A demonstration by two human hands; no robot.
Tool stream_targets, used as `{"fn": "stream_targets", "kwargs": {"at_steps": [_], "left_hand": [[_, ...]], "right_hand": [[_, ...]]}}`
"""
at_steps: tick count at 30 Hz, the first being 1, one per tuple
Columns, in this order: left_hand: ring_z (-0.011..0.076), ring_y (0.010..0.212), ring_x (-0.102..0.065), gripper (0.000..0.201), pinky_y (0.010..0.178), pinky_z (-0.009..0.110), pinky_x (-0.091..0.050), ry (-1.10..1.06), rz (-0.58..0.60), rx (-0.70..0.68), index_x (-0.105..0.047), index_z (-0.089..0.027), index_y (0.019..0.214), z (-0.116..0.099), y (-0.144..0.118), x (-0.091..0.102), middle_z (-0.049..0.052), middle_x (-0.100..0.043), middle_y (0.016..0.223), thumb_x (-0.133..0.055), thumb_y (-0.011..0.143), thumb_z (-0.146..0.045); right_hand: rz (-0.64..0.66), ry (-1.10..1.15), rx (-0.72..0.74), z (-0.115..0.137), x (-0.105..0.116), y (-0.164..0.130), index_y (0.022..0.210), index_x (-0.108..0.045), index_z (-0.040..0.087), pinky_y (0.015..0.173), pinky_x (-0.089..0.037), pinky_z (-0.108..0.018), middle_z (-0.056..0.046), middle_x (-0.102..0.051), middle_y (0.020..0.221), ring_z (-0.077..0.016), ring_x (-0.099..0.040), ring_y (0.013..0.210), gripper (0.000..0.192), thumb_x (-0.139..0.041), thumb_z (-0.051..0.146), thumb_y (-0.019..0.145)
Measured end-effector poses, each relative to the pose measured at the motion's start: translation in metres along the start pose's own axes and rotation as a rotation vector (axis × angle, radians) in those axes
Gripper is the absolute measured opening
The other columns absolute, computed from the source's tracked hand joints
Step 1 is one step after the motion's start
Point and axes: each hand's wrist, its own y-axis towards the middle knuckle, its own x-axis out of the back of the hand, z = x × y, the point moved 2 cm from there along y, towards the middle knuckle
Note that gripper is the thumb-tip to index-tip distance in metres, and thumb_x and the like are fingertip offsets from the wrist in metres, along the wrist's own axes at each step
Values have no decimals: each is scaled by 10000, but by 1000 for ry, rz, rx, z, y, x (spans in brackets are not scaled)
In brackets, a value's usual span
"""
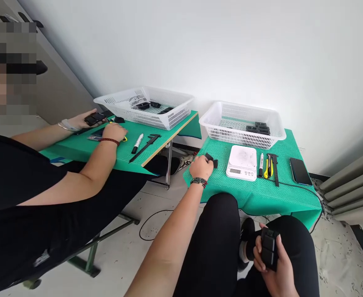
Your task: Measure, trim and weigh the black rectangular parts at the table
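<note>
My right hand (279,264) is low over my thigh, its fingers wrapped round a black moulded plastic part (268,251) with two raised blocks. At the left edge of the green-covered table (225,189), my left hand (201,167) has its fingers curled on a dark piece of cloth (213,161). Right of that hand sits a white digital scale (241,163) with dark specks on its plate. Beside the scale lie a marker (261,165), a yellow utility knife (268,168) and a dark caliper (274,170).
A white basket (243,138) behind the scale holds several black parts (258,128). A black phone (300,171) lies at the right. At the left table, a co-worker holds a black part (95,119) near another basket (169,119), a marker (137,143) and a caliper (146,147).
</note>
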Motion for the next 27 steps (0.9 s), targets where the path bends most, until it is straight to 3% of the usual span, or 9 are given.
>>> {"fn": "stream_targets", "kwargs": {"at_steps": [3,6,10,13,21,24,27], "left_hand": [[259,1012,-711,234,776,346,-553,-49,-12,-41,-681,-219,1069,9,-8,5,111,-736,1149,-469,984,-266],[228,1089,-693,238,878,325,-542,-62,-11,-117,-669,-239,1123,15,-21,5,77,-744,1180,-478,1009,-324],[319,1248,-609,338,1041,440,-477,-6,-8,-152,-664,-252,1164,12,-33,-2,100,-710,1268,-666,907,-472],[367,1239,-602,292,1032,505,-470,29,-7,-105,-673,-232,1120,6,-29,-5,131,-703,1249,-670,894,-417],[348,1092,-672,135,907,455,-527,-19,31,-63,-672,-216,992,11,-11,-2,140,-723,1082,-592,930,-305],[356,1138,-642,95,958,466,-512,-73,7,-64,-643,-212,891,12,-15,0,153,-707,1065,-571,932,-259],[366,1212,-586,90,1016,494,-482,-181,-56,-73,-588,-215,872,7,-24,5,160,-676,1098,-541,944,-240]], "right_hand": [[7,49,-7,1,-2,1,1261,-608,316,467,-263,-249,25,-539,688,-100,-373,456,510,-674,630,865],[33,68,3,2,-4,-1,1264,-611,318,463,-236,-247,29,-523,695,-97,-365,454,473,-642,606,891],[37,78,-7,3,-6,-5,1246,-622,317,467,-225,-247,27,-527,697,-94,-369,455,456,-655,595,885],[46,74,-14,5,-8,-11,1202,-638,310,469,-229,-243,28,-531,695,-87,-371,457,459,-693,608,858],[12,18,30,19,2,-26,1156,-656,268,465,-232,-238,37,-493,687,-79,-325,458,486,-615,680,900],[-32,16,71,23,9,-29,1144,-657,277,474,-286,-237,38,-524,688,-86,-377,467,457,-659,655,886],[-112,23,91,24,17,-27,1128,-678,265,507,-404,-268,-6,-653,781,-136,-540,553,471,-703,650,858]]}}
